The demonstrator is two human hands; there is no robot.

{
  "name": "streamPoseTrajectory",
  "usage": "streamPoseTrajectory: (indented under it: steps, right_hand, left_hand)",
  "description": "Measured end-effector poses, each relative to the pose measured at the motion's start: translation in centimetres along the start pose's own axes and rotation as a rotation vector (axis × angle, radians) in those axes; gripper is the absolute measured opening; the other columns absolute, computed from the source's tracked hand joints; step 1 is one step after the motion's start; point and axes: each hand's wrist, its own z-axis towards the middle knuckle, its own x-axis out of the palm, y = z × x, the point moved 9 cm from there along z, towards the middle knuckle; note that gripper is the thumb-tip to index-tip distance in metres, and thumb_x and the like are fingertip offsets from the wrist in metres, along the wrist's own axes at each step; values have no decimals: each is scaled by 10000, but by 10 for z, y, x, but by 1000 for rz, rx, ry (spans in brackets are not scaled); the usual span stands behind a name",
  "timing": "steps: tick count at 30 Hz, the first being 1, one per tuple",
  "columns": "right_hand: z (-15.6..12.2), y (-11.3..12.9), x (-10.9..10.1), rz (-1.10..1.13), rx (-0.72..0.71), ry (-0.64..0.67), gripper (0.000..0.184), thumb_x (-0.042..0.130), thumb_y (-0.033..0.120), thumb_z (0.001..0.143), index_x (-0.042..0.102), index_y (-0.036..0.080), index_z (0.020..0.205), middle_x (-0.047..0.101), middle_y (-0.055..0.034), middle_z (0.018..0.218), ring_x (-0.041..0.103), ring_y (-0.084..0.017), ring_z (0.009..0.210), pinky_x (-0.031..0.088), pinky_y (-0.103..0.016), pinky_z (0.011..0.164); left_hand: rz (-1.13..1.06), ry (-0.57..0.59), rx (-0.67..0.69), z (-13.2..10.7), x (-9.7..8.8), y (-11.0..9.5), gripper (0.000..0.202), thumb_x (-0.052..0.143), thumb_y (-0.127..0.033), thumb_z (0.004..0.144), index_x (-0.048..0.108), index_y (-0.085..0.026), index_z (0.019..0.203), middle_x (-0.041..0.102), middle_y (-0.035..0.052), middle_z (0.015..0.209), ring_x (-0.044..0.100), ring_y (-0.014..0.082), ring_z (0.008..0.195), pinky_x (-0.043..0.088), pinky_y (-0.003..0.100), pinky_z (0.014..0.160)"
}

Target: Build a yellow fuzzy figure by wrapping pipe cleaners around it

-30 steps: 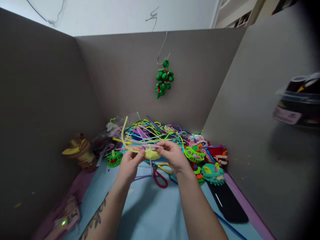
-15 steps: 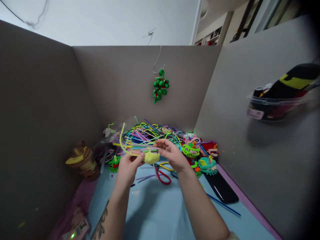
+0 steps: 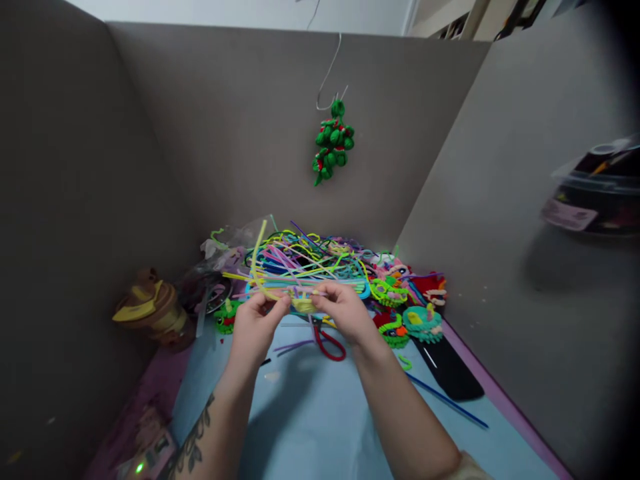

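Note:
Between my two hands is a small pale-yellow pipe-cleaner piece (image 3: 303,305), coiled in rows, with a long yellow end standing up on the left. My left hand (image 3: 260,327) pinches its left side between thumb and fingers. On the opposite side my right hand (image 3: 345,312) pinches it too, fingertips close to a lilac stem. Just below the piece lie scissors with red handles (image 3: 330,345) on the light-blue mat. Behind the hands spreads a heap of many-coloured pipe cleaners (image 3: 305,257), some in a blue tray (image 3: 369,288).
Finished pipe-cleaner figures (image 3: 423,323) sit to the right, beside a black phone (image 3: 453,370) and a blue stem (image 3: 450,401). A brown lidded cup (image 3: 155,310) stands left. A green ornament (image 3: 334,143) hangs from the grey back panel (image 3: 240,133); a clear holder (image 3: 575,207) hangs right.
My view has tipped downward, so the panel and ornament sit higher. The yellow piece has turned in my fingers, and my right fingers have come down from above it to grip its side.

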Motion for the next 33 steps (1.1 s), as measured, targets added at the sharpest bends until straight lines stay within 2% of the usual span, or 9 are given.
streamPoseTrajectory:
  steps: [5,9,13,16,19,22,27,30,33]
  right_hand:
    - [2,-14,-5,70,19,7,258,663,390,692,542,171,629,500,16,647,446,-118,607,353,-239,597]
    - [1,-20,-3,218,61,32,302,713,422,652,547,171,632,519,16,649,455,-115,599,364,-239,599]
    - [1,-21,3,385,148,36,337,773,408,578,541,165,605,500,32,589,434,-94,546,343,-225,562]
    - [0,-21,9,485,205,60,340,793,385,558,539,162,601,511,35,575,443,-88,532,345,-222,556]
    - [0,-20,10,550,227,57,325,800,358,558,548,160,609,524,36,581,461,-86,536,356,-219,558]
    - [0,-20,11,565,234,56,303,798,348,572,572,156,635,540,34,595,479,-85,549,369,-216,565]
    - [0,-21,10,524,209,53,299,790,363,590,611,165,724,578,14,681,522,-106,615,403,-234,615]
    - [0,-16,10,434,134,85,338,782,379,597,626,184,825,591,0,766,537,-129,687,415,-249,646]
    - [0,-9,13,284,46,151,303,750,403,633,626,177,792,580,-17,820,529,-146,739,420,-260,672]
  left_hand:
    - [-54,-6,38,3,1,3,172,682,-320,721,654,-149,716,644,27,789,571,157,791,430,265,760]
    - [-100,-5,30,3,5,5,173,677,-316,721,642,-150,683,590,5,767,527,134,766,403,236,730]
    - [-204,-21,-47,3,8,13,180,700,-314,688,638,-145,682,580,-4,733,520,123,724,407,225,692]
    - [-289,-85,-108,0,7,16,217,743,-320,631,641,-136,686,619,36,900,556,150,821,439,243,730]
    - [-453,-21,-241,-4,18,20,281,767,-333,605,646,-135,763,627,79,1026,592,191,874,486,305,738]
    - [-530,16,-294,-6,23,20,300,780,-317,601,645,-135,798,659,77,939,613,184,832,503,329,737]
    - [-428,-14,-171,-1,13,18,251,759,-311,640,651,-132,779,664,39,787,603,143,730,487,283,704]
    - [-261,-10,-53,0,7,9,198,729,-298,679,658,-140,773,670,43,815,604,155,779,473,275,732]
    - [-130,23,25,0,6,-1,174,707,-288,704,664,-138,782,674,65,856,604,180,835,463,293,773]
